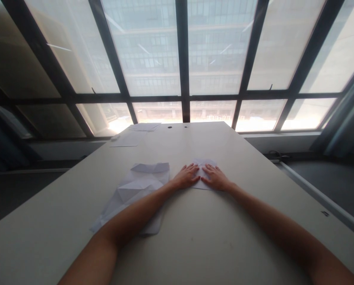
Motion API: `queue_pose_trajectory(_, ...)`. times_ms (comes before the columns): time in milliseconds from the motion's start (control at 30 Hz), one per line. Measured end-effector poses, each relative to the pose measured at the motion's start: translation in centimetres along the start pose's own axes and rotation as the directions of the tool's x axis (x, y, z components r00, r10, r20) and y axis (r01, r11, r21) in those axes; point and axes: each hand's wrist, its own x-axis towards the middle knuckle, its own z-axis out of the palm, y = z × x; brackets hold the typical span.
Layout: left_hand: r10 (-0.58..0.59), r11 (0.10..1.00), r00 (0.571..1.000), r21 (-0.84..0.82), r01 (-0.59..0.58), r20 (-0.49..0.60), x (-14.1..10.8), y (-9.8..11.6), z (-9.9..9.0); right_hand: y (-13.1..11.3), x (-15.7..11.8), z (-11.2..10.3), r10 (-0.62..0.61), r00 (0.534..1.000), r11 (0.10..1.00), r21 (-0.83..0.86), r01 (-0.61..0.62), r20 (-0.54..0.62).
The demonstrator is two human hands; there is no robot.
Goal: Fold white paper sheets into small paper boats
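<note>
A small piece of white paper [203,183] lies flat on the table, with folds faintly visible near its far edge. My left hand [187,176] rests palm down on its left side, fingers stretched out. On the right side my right hand [215,177] lies flat in the same way, fingers spread. Both hands cover much of the paper, and a narrow strip shows between them. To the left, partly under my left forearm, is a larger creased white sheet [144,185] with fold lines and a raised far edge.
The long white table [195,237] runs toward tall framed windows [153,47]. More white sheets [144,127] lie at its far left, near a small white object [114,138]. Two dark holes sit at the far end. Curtains [343,122] hang at the sides.
</note>
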Motion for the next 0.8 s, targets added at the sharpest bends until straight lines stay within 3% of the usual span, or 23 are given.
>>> queue_pose_trajectory(200, 0.006, 1.000, 0.998, -0.008, -0.005, 0.067, -0.1, 0.2, -0.5, 0.1, -0.2, -0.3, -0.056, 0.995, 0.998, -0.016, 0.055, -0.084)
queue_pose_trajectory(600, 0.076, 0.997, 0.995, 0.028, -0.074, -0.071, 0.5, -0.1, -1.2, -0.5, -0.2, -1.3, -0.104, 0.986, 0.994, 0.011, 0.107, -0.132)
queue_pose_trajectory(800, 0.059, 0.997, 0.988, -0.031, -0.064, -0.140, 0.6, -0.2, -1.0, -0.7, 0.0, -1.4, -0.040, 0.984, 0.998, 0.049, 0.049, -0.176)
